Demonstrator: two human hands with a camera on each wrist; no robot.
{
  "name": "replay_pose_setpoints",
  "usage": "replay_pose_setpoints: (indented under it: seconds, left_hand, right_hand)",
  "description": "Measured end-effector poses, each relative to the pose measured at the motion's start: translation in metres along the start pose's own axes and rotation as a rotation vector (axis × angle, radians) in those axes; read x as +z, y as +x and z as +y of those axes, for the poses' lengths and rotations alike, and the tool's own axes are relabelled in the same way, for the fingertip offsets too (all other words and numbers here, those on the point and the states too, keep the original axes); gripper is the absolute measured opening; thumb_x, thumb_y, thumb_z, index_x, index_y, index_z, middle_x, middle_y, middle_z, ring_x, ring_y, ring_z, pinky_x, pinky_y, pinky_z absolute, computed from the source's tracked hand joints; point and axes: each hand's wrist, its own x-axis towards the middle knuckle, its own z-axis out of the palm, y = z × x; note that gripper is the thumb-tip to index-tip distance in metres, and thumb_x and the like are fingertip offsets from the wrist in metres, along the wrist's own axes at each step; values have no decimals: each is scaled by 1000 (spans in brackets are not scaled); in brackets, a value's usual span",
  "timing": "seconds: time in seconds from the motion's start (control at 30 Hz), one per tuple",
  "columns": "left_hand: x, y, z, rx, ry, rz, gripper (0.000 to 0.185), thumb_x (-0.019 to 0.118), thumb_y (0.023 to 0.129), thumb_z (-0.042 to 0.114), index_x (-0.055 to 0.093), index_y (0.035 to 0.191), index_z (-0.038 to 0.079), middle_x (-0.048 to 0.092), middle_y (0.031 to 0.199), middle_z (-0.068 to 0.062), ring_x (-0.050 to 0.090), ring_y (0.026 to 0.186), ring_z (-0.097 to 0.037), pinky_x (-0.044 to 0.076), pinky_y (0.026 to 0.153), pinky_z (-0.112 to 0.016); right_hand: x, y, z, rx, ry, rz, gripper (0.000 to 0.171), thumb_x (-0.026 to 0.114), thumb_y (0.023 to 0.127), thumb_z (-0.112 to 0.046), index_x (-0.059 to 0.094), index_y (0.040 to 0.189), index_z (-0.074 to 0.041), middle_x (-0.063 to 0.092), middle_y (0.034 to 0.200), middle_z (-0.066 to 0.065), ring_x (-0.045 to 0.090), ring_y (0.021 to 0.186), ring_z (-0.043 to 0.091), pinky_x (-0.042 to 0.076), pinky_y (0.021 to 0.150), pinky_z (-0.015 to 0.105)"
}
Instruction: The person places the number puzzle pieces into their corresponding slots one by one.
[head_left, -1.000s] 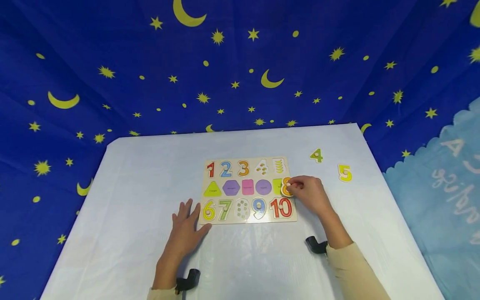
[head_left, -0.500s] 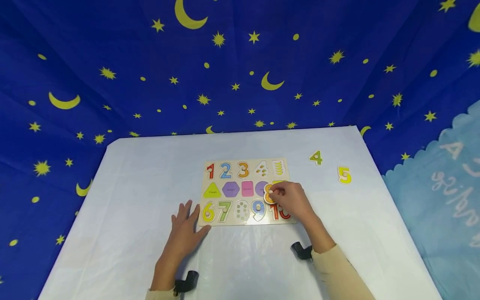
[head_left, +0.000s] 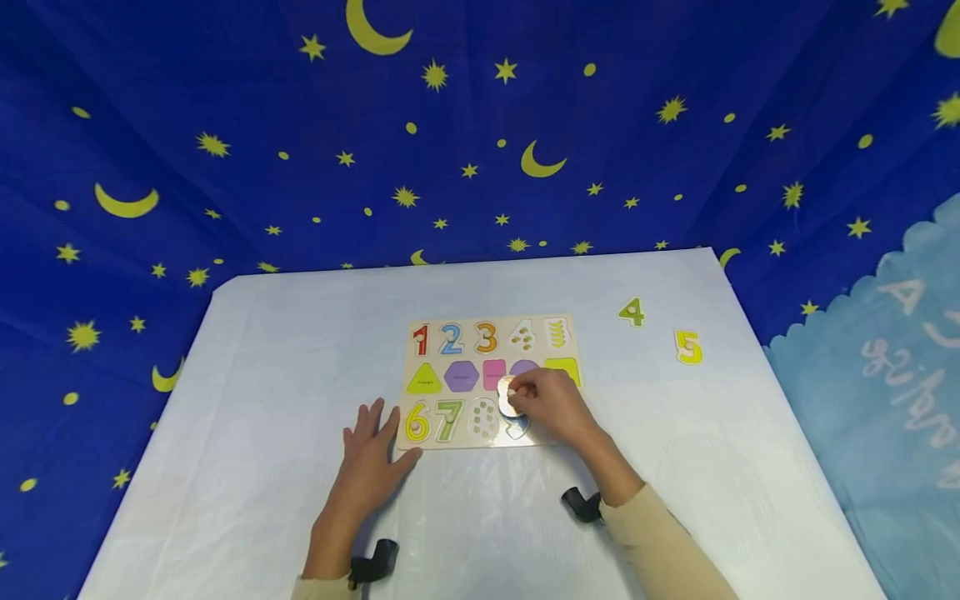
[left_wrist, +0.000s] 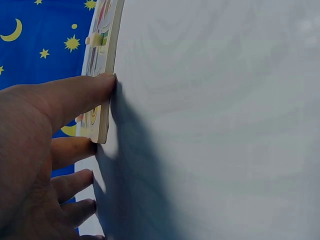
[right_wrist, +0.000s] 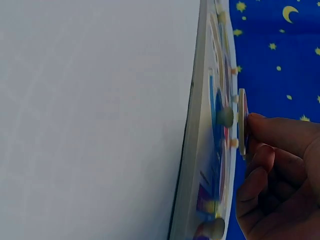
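Observation:
A wooden number puzzle board [head_left: 442,399] lies mid-table, its 1, 2, 3, 6, 7 and 9 pieces seated. My right hand [head_left: 555,404] pinches the number 8 puzzle piece [head_left: 506,398] by its knob, above the board and overlapping the 9 in the head view. In the right wrist view the piece [right_wrist: 242,125] is held clear of the board's face. The 8 slot [head_left: 483,419], printed with small pictures, shows bare. My left hand [head_left: 372,467] lies with fingers spread at the board's lower left corner; in the left wrist view its thumb [left_wrist: 90,92] touches the board edge.
A green number 4 piece [head_left: 632,312] and a yellow number 5 piece [head_left: 687,347] lie on the white table [head_left: 300,333], right of the board. A blue star-patterned cloth [head_left: 465,108] hangs behind the table. Black mounts sit at both wrists.
My right hand has carried the 8 piece leftward across the board, from the green square to over the 9. The left hand has stayed at the board's corner.

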Motion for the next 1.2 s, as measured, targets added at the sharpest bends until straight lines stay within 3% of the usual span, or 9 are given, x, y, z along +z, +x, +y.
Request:
replay_pose_setpoints:
  seconds: [0.37,0.63,0.97,1.2]
  left_hand:
    - [0,0,-2,5,-3,14,81,73,84,40,36,147,6,16,158,-17,0,145,-36,1,114,-57]
    - [1,1,-2,5,2,5,81,73,83,39,36,147,6,16,157,-17,-1,145,-36,1,113,-58]
    - [1,3,-2,2,-5,5,81,73,83,39,36,147,6,16,158,-17,-1,145,-36,1,113,-57]
    - [-1,3,0,-19,-15,-8,82,74,83,38,35,148,7,14,158,-16,-3,145,-36,0,114,-57]
  right_hand:
    - [20,1,-11,-108,-91,-17,8,75,77,-12,69,75,-16,55,65,-13,50,61,4,45,55,23]
    - [30,-1,-19,-95,-159,-88,4,73,78,-17,72,81,-14,56,68,-14,52,64,4,46,58,22]
    - [35,-1,-25,-70,-233,-96,5,74,77,-19,73,81,-16,54,64,-15,51,61,5,44,53,22]
    - [36,-2,-26,-67,-227,-86,6,74,76,-18,73,81,-15,55,65,-13,51,61,6,44,53,23]
